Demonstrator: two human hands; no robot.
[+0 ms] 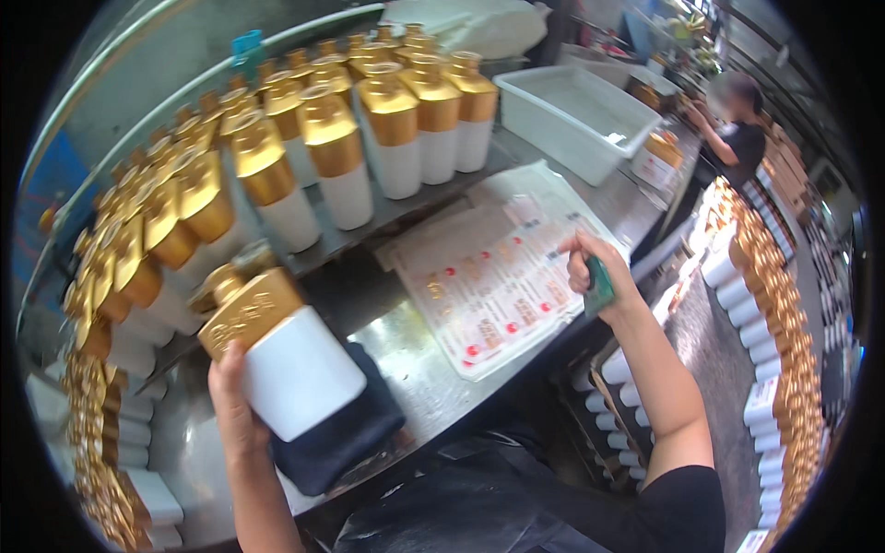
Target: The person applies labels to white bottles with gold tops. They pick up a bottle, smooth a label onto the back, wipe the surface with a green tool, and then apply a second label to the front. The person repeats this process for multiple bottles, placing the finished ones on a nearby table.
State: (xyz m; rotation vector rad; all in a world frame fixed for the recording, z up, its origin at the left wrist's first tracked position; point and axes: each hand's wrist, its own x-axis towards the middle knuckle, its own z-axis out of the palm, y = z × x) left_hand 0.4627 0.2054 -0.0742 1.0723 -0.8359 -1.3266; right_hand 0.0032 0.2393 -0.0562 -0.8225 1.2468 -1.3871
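My left hand (235,396) is closed around the side of a flat bottle (300,373), white below and gold on the shoulder and neck. The bottle tilts with its neck toward the upper left, over a dark folded cloth (378,405) on the metal table. A small flat green scraper (599,284) is gripped in my right hand (610,267), its fingers curled and slightly blurred. That hand is above the right side of a stack of printed sheets (498,290), which bear gold motifs and red dots.
Several rows of gold-and-white bottles (336,166) stand along a raised shelf behind and to the left. A white plastic tub (576,115) sits at the back right. Beyond it a person (737,138) works. More bottles (761,318) line the right side.
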